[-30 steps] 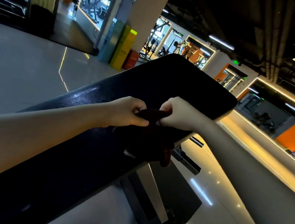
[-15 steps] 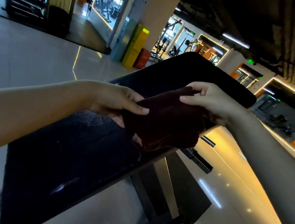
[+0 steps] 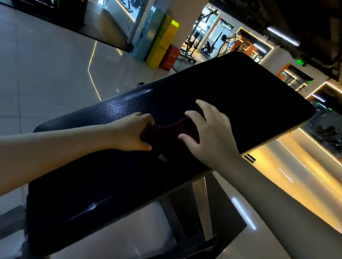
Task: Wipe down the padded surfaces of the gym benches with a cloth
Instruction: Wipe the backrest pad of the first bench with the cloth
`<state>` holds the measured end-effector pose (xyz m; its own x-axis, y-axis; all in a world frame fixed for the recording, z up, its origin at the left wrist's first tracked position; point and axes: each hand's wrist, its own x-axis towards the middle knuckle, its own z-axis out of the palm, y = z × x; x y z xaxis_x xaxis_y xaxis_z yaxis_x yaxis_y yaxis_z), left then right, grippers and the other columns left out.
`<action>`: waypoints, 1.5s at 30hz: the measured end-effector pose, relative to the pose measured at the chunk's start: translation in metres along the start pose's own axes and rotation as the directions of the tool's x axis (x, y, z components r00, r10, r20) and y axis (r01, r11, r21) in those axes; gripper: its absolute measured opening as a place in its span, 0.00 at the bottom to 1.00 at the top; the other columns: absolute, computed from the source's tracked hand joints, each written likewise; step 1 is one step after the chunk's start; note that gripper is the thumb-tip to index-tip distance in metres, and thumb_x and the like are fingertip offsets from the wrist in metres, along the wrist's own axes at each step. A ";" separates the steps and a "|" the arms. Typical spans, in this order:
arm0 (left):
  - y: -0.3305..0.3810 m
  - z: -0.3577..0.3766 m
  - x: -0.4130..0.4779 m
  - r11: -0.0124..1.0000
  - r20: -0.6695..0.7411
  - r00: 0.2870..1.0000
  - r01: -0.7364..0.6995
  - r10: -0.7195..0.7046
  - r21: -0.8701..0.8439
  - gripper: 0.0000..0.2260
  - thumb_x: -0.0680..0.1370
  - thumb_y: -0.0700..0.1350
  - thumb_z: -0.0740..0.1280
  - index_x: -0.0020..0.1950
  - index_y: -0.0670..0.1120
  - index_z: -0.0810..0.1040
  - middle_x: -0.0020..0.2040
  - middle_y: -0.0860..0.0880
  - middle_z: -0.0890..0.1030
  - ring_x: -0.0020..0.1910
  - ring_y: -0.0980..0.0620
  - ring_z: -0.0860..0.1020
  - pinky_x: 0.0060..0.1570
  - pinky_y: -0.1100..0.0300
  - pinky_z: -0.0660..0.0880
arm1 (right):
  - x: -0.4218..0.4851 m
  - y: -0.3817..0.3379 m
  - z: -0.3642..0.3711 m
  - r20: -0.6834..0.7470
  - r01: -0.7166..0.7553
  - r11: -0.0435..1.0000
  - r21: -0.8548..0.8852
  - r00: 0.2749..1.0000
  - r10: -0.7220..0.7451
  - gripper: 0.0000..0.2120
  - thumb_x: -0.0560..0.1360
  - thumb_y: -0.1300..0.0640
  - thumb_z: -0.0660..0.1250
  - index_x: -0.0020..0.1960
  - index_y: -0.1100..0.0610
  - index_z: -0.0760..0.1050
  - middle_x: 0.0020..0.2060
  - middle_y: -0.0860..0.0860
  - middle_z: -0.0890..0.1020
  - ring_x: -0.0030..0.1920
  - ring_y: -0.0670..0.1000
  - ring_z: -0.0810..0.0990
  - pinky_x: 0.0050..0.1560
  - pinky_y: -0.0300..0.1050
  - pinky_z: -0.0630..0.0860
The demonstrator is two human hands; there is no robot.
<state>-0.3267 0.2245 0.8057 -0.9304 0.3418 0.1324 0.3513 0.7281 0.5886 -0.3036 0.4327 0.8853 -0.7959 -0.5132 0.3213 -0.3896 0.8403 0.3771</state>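
A long black padded bench (image 3: 246, 91) runs from the lower left to the upper right of the head view. A dark maroon cloth (image 3: 168, 132) lies on the pad near its middle. My left hand (image 3: 133, 132) grips the cloth's left end with curled fingers. My right hand (image 3: 206, 133) lies spread over the cloth's right part, fingers straight and pressing it onto the pad. Much of the cloth is hidden under the two hands.
The bench's metal frame (image 3: 177, 231) stands on a glossy tiled floor (image 3: 33, 65). A pillar with a yellow box (image 3: 162, 42) and a red box (image 3: 170, 57) at its foot is behind. Gym machines (image 3: 200, 40) stand far back.
The cloth was held up between both hands above the bench; now it lies flat on the pad. My right hand has let go of it and spread out on top.
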 end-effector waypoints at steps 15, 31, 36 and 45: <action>-0.039 0.023 -0.030 0.955 0.252 0.962 0.025 -0.103 0.297 0.59 0.66 0.65 0.74 0.78 0.49 0.34 0.78 0.44 0.33 0.78 0.44 0.39 0.73 0.37 0.50 | 0.024 -0.045 0.049 0.441 0.065 0.978 -0.196 0.897 0.029 0.33 0.81 0.39 0.43 0.78 0.55 0.37 0.77 0.55 0.36 0.76 0.59 0.34 0.73 0.65 0.37; -0.045 0.032 -0.021 0.962 0.289 0.954 0.003 -0.085 0.273 0.62 0.64 0.64 0.76 0.78 0.45 0.33 0.77 0.40 0.33 0.77 0.38 0.39 0.74 0.41 0.55 | -0.029 -0.049 0.040 0.450 0.319 0.948 -0.005 0.847 -0.283 0.44 0.70 0.31 0.37 0.79 0.56 0.46 0.78 0.52 0.44 0.78 0.51 0.41 0.74 0.54 0.35; -0.046 0.032 -0.020 0.957 0.294 0.952 -0.007 -0.082 0.289 0.62 0.64 0.65 0.75 0.78 0.46 0.32 0.77 0.41 0.32 0.77 0.39 0.39 0.73 0.40 0.57 | -0.030 -0.050 0.049 0.352 0.285 0.958 -0.008 0.898 -0.264 0.33 0.75 0.41 0.50 0.73 0.59 0.66 0.74 0.56 0.65 0.74 0.55 0.63 0.73 0.57 0.57; -0.047 0.028 -0.024 0.965 0.288 0.955 -0.003 -0.075 0.261 0.61 0.65 0.64 0.75 0.78 0.47 0.32 0.77 0.43 0.31 0.77 0.41 0.38 0.73 0.39 0.58 | 0.003 -0.036 0.051 0.228 0.092 0.995 0.046 0.968 -0.101 0.36 0.74 0.42 0.38 0.78 0.57 0.55 0.77 0.50 0.55 0.77 0.46 0.50 0.75 0.44 0.40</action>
<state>-0.3181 0.1992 0.7526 -0.8844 0.4427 -0.1480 0.3689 0.8571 0.3597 -0.3156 0.4100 0.8290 -0.8373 -0.5416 0.0752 -0.4824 0.7964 0.3648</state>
